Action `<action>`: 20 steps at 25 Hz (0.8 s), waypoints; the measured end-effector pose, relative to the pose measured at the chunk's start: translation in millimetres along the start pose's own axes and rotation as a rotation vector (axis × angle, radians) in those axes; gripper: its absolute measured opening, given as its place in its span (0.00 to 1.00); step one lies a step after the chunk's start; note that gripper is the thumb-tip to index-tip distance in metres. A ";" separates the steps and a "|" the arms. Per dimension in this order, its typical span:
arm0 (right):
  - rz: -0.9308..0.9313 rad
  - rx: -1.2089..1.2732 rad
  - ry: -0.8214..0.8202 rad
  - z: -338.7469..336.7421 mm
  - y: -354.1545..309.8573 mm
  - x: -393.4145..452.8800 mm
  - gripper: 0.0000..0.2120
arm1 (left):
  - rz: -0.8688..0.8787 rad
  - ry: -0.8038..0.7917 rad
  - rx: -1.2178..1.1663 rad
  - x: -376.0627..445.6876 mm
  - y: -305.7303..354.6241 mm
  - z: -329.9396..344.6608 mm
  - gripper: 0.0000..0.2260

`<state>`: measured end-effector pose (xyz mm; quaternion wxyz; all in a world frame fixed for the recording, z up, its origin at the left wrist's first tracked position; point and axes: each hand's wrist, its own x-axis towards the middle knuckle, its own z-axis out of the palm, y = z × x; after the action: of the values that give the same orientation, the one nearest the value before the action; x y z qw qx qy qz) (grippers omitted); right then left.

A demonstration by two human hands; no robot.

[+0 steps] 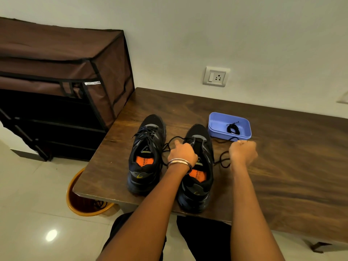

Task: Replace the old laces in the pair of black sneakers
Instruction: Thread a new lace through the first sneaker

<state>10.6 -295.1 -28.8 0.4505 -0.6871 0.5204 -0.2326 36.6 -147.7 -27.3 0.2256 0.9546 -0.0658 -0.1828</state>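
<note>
Sneakers sat side by side near the table (282,166) edge, heels toward me, so I could work w/ both hands at once. Left sneaker (146,153) was fully laced and untouched. Right sneaker (197,166) had most eyelets bare, lace only at the toe end, so I judged it mid-swap.

My left hand (181,152) lay curled on the right sneaker's tongue area, prob. to steady it and pinch the lace end at approx 11 o'clock of my knuckles; exact pinch I couldn't tell. My right hand (243,151) was clenched round the black lace (223,161), which looped slack at 8 o'clock of that fist, beside the shoe.

Spare coiled lace (233,128) waited in the blue tray (216,121), just past my right fist at 11 o'clock, within easy reach.
</note>
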 end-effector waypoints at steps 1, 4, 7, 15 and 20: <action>-0.111 -0.175 0.007 0.7 -0.5 -4.9 0.11 | -0.001 0.001 0.000 0.0 -0.1 -0.4 0.15; -0.449 -0.440 -0.109 13.5 -15.1 -23.8 0.19 | -0.008 -0.005 0.009 0.3 1.2 -0.4 0.16; -0.704 -0.661 -0.321 36.5 -19.9 -34.8 0.11 | -0.017 -0.009 -0.003 0.0 1.8 -0.2 0.16; -0.648 -0.796 -0.371 52.3 -15.9 -34.5 0.09 | -0.025 -0.034 -0.101 3.8 -5.5 5.5 0.30; -0.562 -0.669 -0.403 48.6 -23.3 -22.3 0.09 | -0.033 0.027 -0.007 4.8 -1.0 15.4 0.30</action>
<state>52.9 -254.9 -29.0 0.2165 -0.9398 0.2631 -0.0274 35.2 -154.1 -42.1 0.2267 0.9572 -0.0465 -0.1740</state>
